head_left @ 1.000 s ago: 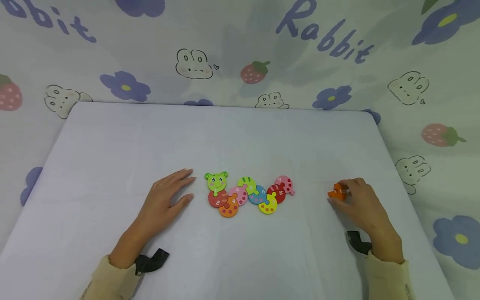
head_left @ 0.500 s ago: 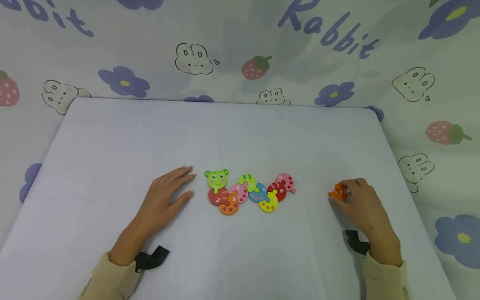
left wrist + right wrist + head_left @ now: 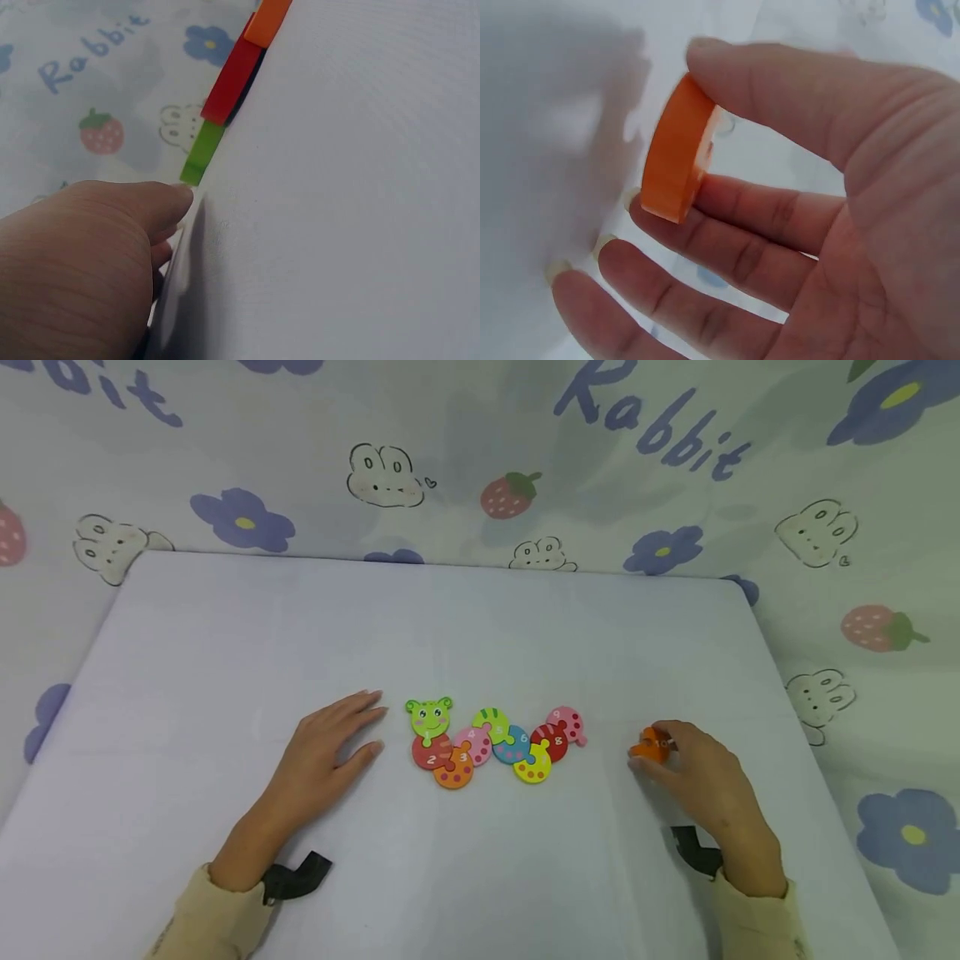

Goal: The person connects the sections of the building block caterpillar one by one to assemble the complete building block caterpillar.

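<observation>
A caterpillar puzzle [image 3: 474, 746] of joined, numbered round pieces lies mid-table, its green smiling head piece [image 3: 430, 720] at the left and a pink piece [image 3: 567, 724] marked 9 at the right end. My right hand [image 3: 701, 777] pinches an orange puzzle piece [image 3: 651, 745] between thumb and fingers, a short way right of the pink end. The right wrist view shows this orange piece [image 3: 676, 150] edge-on, thumb at its top and fingers below. My left hand [image 3: 322, 756] rests on the table left of the green head, fingers relaxed and holding nothing.
A white cloth covers the table [image 3: 300, 627]. Behind it hangs a curtain [image 3: 450, 427] printed with rabbits, strawberries and blue flowers. Black straps [image 3: 296, 878] are on both wrists, below beige sleeves.
My right hand has moved left with the orange piece, closer to the puzzle's pink end. The left hand stays in place; the view has shifted slightly.
</observation>
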